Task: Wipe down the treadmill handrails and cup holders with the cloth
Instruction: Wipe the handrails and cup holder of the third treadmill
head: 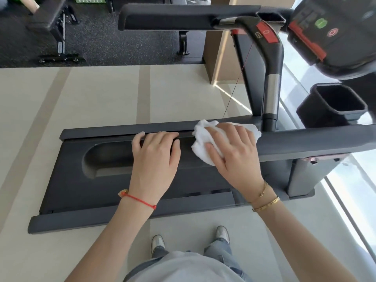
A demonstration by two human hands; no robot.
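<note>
1. On the near handrail (pixel 305 142), in the head view, the right hand (pixel 234 151) presses a white cloth (pixel 200 137) flat against the rail's padded top. Its fingers (pixel 211 148) are spread and nearly straight over the bunched fabric, not curled round it.
2. Just left of the cloth on that same handrail, the left hand (pixel 155 153) rests with its fingertips hooked lightly over the rail's far edge. It holds nothing else and seems to be steadying the person.
3. The cloth looks soft, light and loosely wadded, so it should fold to the rail's curve. It would likely bunch or slip under a flat palm, and pinching a fold with the thumb would keep it in place.
4. The handrail looks stiff and fixed, with a matte covering that should offer some drag.
5. Beyond the handrail to the right, a dark cup holder (pixel 333 102) stands open and deep. The cloth would probably need pushing down inside with the fingertips.
6. Well beyond the near handrail, the far handrail (pixel 173 16) shows no cloth on it.
</note>
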